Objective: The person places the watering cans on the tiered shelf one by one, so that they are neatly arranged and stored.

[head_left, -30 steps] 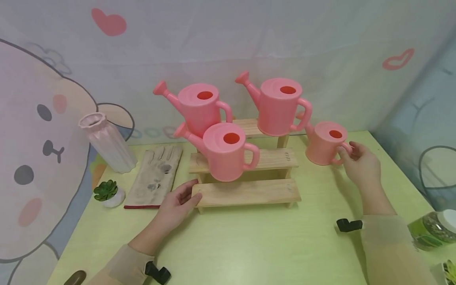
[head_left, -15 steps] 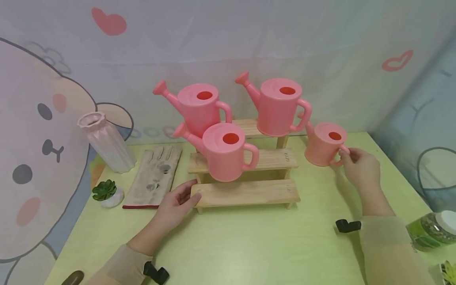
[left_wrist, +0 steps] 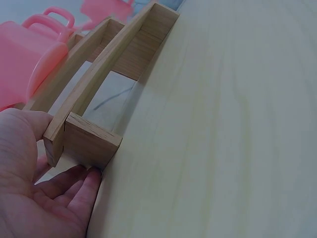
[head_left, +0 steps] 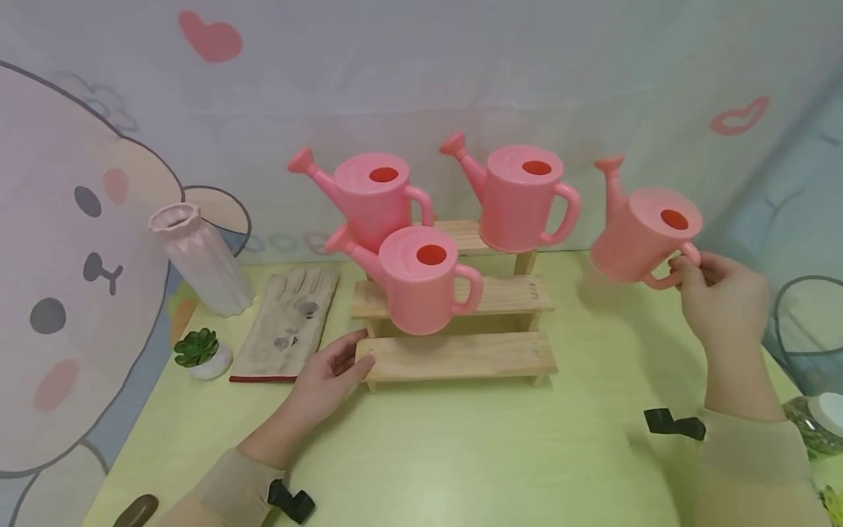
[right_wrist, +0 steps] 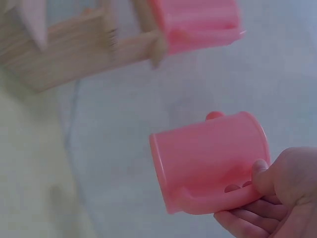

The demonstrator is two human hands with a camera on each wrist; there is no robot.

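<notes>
A pink watering can (head_left: 642, 238) hangs tilted above the table at the right, its spout up. My right hand (head_left: 724, 296) grips its handle; in the right wrist view the thumb and fingers close round the handle (right_wrist: 218, 201). At the left end of the tiered wooden stand (head_left: 461, 356), my left hand (head_left: 329, 369) holds the lowest step. The left wrist view shows the thumb on the step's end and the fingers at its leg (left_wrist: 91, 141). Pink watering cans stand on the upper tiers: one at back left (head_left: 372, 194), one at back right (head_left: 516, 201), one in the middle (head_left: 418, 282).
Left of the stand lie a cloth glove (head_left: 286, 326), a leaning pale vase (head_left: 204, 260) and a small potted succulent (head_left: 200, 355). A lidded jar (head_left: 819, 421) stands at the right edge. A brown rounded object (head_left: 138, 511) shows at the lower left. A printed curtain hangs behind.
My right hand has lifted the watering can off the table, up and to the right, and it has tilted. My left hand has stayed at the stand.
</notes>
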